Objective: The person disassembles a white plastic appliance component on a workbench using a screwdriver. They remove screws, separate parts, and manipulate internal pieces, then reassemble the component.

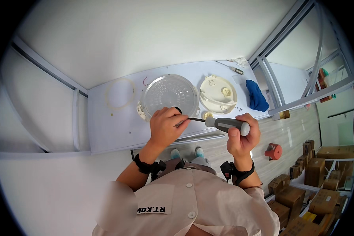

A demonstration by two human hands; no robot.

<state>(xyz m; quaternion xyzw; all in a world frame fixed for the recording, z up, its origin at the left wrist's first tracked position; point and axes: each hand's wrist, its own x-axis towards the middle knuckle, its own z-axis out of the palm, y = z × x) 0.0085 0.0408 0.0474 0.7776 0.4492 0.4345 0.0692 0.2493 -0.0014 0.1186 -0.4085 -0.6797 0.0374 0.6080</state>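
Observation:
My right hand [246,135] is closed around the grey handle of a screwdriver [228,125], held level above the table's front edge. The dark shaft points left to the fingertips of my left hand [165,125]. Those fingers are pinched together at the tip; a small dark part shows there, too hidden to name. Just beyond lies a round silver metal lid plate [171,92] with a cream rim. To its right is a round cream plastic cover [213,92], inner side up. A small round cream part [207,115] sits between them, close to the screwdriver.
On the white table [102,133] lie a pale ring [107,96], a second screwdriver [236,70], white crumpled tissue [238,61], a blue cloth [257,95] and several tiny screws [240,109]. A red stool [273,151] and cardboard boxes [291,196] stand at the right.

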